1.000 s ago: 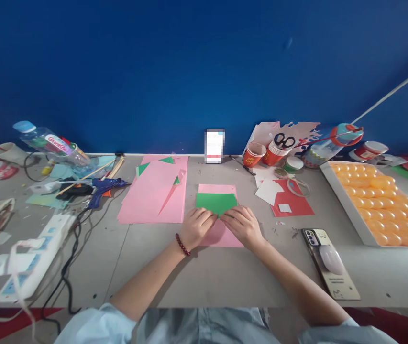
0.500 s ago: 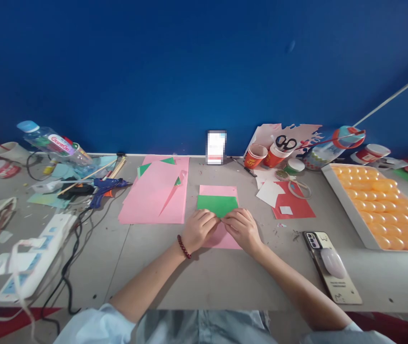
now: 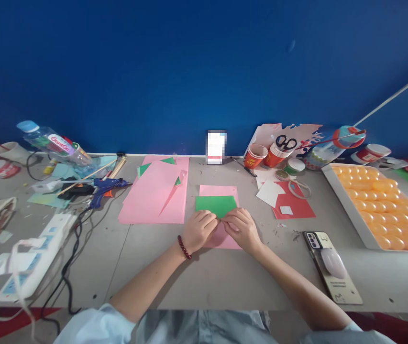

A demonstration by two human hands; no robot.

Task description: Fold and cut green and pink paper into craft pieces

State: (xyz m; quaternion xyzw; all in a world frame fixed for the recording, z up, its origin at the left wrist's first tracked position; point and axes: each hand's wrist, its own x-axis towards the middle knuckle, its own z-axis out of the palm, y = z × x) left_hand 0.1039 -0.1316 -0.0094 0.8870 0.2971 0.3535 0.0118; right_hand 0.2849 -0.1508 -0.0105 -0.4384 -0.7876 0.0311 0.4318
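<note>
A sheet of green paper [image 3: 216, 204] lies over a larger pink sheet [image 3: 225, 240] in front of me. My left hand [image 3: 199, 230] pinches the near edge of the green paper, with a dark red bead bracelet on that wrist. Close beside it, my right hand [image 3: 241, 230] has its fingers closed on the same edge, right of the middle. Both sets of fingertips nearly meet and hide most of that near edge. Pink paper shows beyond the green sheet and below my hands.
To the left lie stacked pink sheets [image 3: 153, 200], a blue glue gun [image 3: 105, 188] and a power strip [image 3: 35, 260] with cables. On the right are red paper [image 3: 297, 205], paper cups [image 3: 256, 155], a phone [image 3: 343, 286] with a mouse [image 3: 333, 263] on it, and a tray of orange balls [image 3: 361, 227].
The green paper has shifted slightly to the left under my fingers. Both hands keep nearly the same place and grip.
</note>
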